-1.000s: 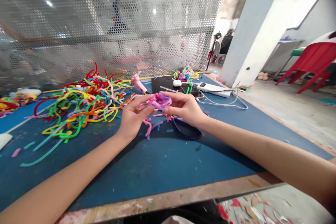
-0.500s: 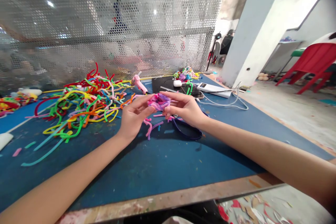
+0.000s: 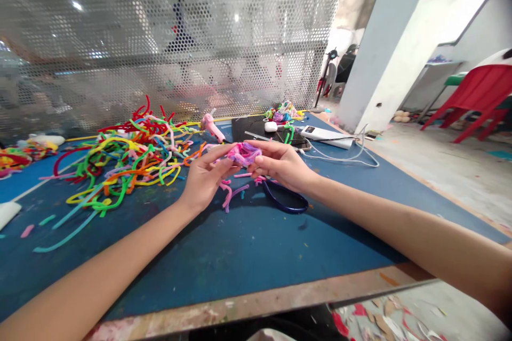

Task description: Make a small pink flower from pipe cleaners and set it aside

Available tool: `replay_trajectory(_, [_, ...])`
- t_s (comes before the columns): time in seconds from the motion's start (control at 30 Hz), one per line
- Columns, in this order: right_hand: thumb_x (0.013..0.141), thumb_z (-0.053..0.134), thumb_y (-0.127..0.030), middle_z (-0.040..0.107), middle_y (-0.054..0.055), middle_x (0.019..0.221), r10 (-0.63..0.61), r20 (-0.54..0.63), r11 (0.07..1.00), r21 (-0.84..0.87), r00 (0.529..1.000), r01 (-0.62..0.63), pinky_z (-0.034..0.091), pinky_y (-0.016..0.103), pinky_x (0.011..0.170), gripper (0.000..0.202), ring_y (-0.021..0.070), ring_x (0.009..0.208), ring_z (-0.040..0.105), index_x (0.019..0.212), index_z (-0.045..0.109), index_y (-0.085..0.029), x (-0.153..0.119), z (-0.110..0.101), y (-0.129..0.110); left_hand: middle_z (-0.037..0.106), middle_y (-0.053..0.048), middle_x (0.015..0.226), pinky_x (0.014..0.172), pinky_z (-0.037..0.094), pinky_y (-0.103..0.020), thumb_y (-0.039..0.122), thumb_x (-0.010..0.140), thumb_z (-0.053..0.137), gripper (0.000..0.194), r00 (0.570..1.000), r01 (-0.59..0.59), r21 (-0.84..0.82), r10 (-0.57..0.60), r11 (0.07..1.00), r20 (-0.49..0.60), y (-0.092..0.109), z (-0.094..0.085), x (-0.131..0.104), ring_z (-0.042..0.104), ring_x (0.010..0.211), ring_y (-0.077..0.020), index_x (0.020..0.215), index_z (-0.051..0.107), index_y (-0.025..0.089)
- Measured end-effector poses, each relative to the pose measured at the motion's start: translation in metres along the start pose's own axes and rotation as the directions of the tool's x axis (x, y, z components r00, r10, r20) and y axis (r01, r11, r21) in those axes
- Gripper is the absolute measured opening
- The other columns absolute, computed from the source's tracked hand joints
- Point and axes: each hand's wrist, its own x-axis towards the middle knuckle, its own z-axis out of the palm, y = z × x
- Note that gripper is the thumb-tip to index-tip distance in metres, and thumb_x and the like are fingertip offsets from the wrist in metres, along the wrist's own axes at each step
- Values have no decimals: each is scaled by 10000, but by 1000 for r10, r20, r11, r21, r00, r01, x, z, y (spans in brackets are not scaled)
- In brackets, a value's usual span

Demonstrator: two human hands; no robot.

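Observation:
Between both hands, just above the table, is a small pink and purple bundle of bent pipe cleaners (image 3: 245,154). My left hand (image 3: 208,176) grips its left side with thumb and fingers. The right side is pinched by my right hand (image 3: 280,165), the thumb on its near face. Fingers cover part of the bundle. Below the hands lie loose pink and purple pipe cleaner pieces (image 3: 229,197). A dark blue headband-like loop (image 3: 288,206) rests on the table beneath my right wrist.
A tangled heap of colourful pipe cleaners (image 3: 128,154) spreads to the left. Behind my hands are a pink glue-gun-like tool (image 3: 212,128), a small white case (image 3: 271,126) and a white device (image 3: 326,136) with a cable. A perforated metal screen (image 3: 180,37) borders the table's far side.
The bundle has turned slightly and shifted a little to the right between my fingers. My right thumb has moved up onto its near side.

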Motion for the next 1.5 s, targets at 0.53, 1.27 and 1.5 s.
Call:
replay_trajectory(0.53, [683, 768, -205, 685, 19, 997, -160, -66, 925, -358, 985, 127, 567, 239, 697, 334, 123, 774, 669, 1005, 680, -193, -1, 2, -2, 726, -42, 963, 704, 565, -270, 293, 664, 797, 362, 978, -160, 449, 204, 879, -50, 5, -3, -3, 674, 828, -173, 1010, 718, 223])
replay_trajectory(1.27, [549, 859, -278, 573, -14, 721, -189, 157, 868, -435, 969, 239, 487, 275, 648, 266, 125, 708, 555, 631, 625, -181, -4, -3, 9, 620, 4, 587, 556, 512, -252, 255, 459, 894, 200, 977, -148, 411, 67, 900, 204, 7, -5, 0, 587, 569, -124, 575, 736, 216])
replay_trajectory(1.5, [646, 810, -328, 586, -2, 655, -165, 318, 705, -624, 934, 337, 444, 296, 618, 197, 137, 650, 533, 637, 676, -184, -9, -6, 6, 657, -25, 582, 526, 520, -267, 325, 538, 860, 153, 939, -188, 510, 0, 839, 345, 12, -8, -4, 623, 554, -154, 574, 745, 231])
